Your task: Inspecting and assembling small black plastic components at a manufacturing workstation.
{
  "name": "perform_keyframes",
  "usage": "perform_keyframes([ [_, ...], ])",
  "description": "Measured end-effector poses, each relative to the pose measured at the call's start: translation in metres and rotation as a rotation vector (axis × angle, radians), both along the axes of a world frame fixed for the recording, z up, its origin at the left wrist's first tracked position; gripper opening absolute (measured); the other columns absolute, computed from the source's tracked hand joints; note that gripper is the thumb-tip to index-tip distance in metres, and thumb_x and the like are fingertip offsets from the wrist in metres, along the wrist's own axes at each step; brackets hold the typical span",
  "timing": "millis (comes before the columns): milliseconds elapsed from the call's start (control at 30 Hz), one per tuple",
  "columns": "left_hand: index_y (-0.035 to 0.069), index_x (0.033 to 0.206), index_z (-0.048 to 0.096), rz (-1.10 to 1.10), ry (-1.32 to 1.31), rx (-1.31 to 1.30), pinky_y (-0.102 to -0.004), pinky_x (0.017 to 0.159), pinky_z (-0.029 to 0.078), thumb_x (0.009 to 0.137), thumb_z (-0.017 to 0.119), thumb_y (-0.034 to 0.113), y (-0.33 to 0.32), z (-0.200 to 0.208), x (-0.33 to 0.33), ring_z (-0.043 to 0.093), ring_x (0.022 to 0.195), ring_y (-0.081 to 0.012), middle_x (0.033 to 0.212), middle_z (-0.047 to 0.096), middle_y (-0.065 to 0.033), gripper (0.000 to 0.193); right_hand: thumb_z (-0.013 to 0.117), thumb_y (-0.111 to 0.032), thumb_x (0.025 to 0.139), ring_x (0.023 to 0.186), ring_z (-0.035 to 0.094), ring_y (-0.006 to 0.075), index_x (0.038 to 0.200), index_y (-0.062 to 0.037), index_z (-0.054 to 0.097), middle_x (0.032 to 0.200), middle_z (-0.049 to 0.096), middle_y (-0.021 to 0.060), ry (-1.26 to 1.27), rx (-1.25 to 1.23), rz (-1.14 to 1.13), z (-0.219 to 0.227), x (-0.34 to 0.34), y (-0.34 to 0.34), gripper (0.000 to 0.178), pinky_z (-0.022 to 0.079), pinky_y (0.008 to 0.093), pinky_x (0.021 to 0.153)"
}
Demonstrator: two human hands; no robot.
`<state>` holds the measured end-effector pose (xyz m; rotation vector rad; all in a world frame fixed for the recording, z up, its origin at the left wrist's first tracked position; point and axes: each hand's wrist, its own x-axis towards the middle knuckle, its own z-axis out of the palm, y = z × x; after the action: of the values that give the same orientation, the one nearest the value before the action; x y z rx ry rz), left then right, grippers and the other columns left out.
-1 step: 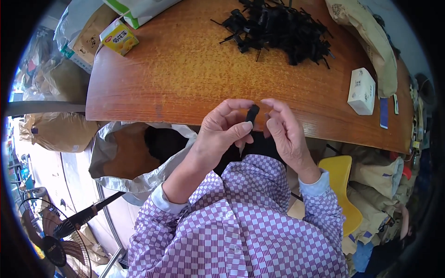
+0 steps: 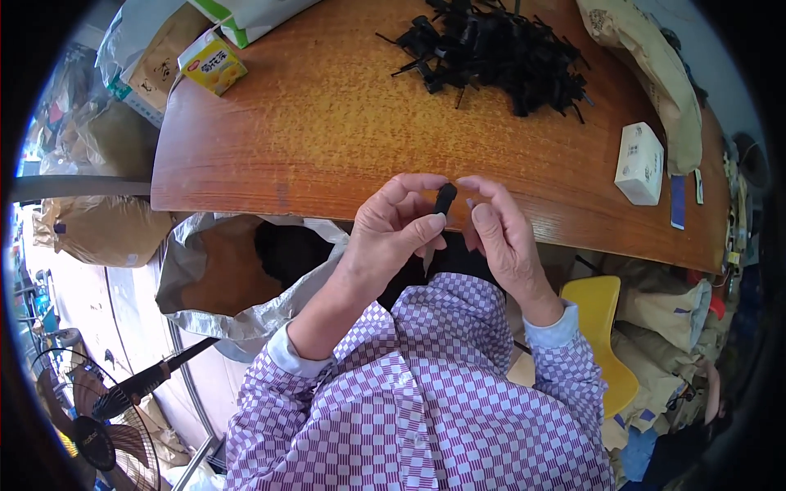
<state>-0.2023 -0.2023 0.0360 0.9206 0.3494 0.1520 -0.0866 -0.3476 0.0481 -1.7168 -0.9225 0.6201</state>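
Note:
Just in front of the table's near edge, my left hand (image 2: 391, 225) pinches a small black piece (image 2: 444, 199) between thumb and fingers. It is a short dark strip, tilted, and its exact kind cannot be made out. A thin pale pointed tip (image 2: 428, 260) shows below that hand; what it belongs to is hidden. My right hand (image 2: 503, 237) is close by on the right, its index finger reaching toward the top of the black piece. Its thumb and fingers are bent but apart, with nothing plainly held. A heap of similar black pieces (image 2: 508, 61) lies at the far side.
A wooden table (image 2: 311, 139) curves across the front. It bears a yellow carton (image 2: 214, 67), a white box (image 2: 639, 164) and a paper sack (image 2: 663, 90). An open sack (image 2: 307, 315) with black contents stands below left, near a fan (image 2: 94, 434). A yellow chair (image 2: 602, 327) is at right.
My right hand's fingers have shifted very slightly, with the index finger a little farther left. My left hand keeps its pinch on the black piece.

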Motion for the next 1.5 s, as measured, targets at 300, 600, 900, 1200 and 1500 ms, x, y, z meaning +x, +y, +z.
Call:
perform_keyframes([
  [300,0.007,0.125,0.051,0.127,-0.059,0.166,-0.0188,0.063,0.048,0.084,0.066,0.003,0.007,-0.004,-0.009,0.059,0.074,-0.0075,0.091,0.062,-0.0039,0.044,0.044,-0.029,0.099,0.048,0.034,-0.0004,0.129,-0.0021,0.045,0.065,0.045,-0.0052,0.594,0.047,-0.033,0.006,-0.03,0.029,0.04,0.023,0.0153,0.042],
  [600,0.007,0.126,0.052,0.086,-0.029,0.161,-0.018,0.063,0.048,0.087,0.062,0.002,0.007,-0.006,-0.01,0.059,0.074,-0.0069,0.09,0.062,-0.0035,0.041,0.041,-0.03,0.1,0.051,0.035,-0.0009,0.127,-0.0012,0.044,0.068,0.043,-0.0067,0.603,0.046,-0.008,0.003,-0.03,0.026,0.039,0.025,0.0153,0.044],
  [900,0.004,0.122,0.057,0.181,-0.021,0.414,-0.0205,0.075,0.048,0.085,0.057,-0.007,-0.008,-0.002,-0.005,0.056,0.088,-0.0066,0.095,0.061,-0.0017,0.038,0.045,-0.022,0.099,0.057,0.038,-0.0011,0.125,-0.0021,0.044,0.075,0.047,-0.0058,0.638,0.083,-0.067,-0.002,-0.032,0.025,0.032,0.031,0.0146,0.048],
  [1200,0.003,0.118,0.059,0.245,0.022,0.551,-0.0229,0.072,0.049,0.082,0.059,-0.01,-0.02,-0.002,0.007,0.06,0.084,-0.0089,0.096,0.063,-0.0047,0.039,0.045,-0.023,0.099,0.063,0.041,-0.0008,0.127,-0.0055,0.044,0.08,0.047,-0.0069,0.561,0.105,-0.092,-0.005,-0.027,0.02,0.033,0.032,0.0136,0.052],
  [1500,0.001,0.115,0.058,0.154,0.106,1.219,-0.019,0.065,0.048,0.083,0.059,-0.009,-0.028,-0.004,0.029,0.058,0.077,-0.0092,0.088,0.06,-0.0038,0.033,0.046,-0.024,0.099,0.055,0.036,-0.0011,0.124,-0.0065,0.049,0.07,0.044,-0.0077,0.766,0.067,-0.133,-0.011,-0.008,0.003,0.031,0.026,0.014,0.046],
])
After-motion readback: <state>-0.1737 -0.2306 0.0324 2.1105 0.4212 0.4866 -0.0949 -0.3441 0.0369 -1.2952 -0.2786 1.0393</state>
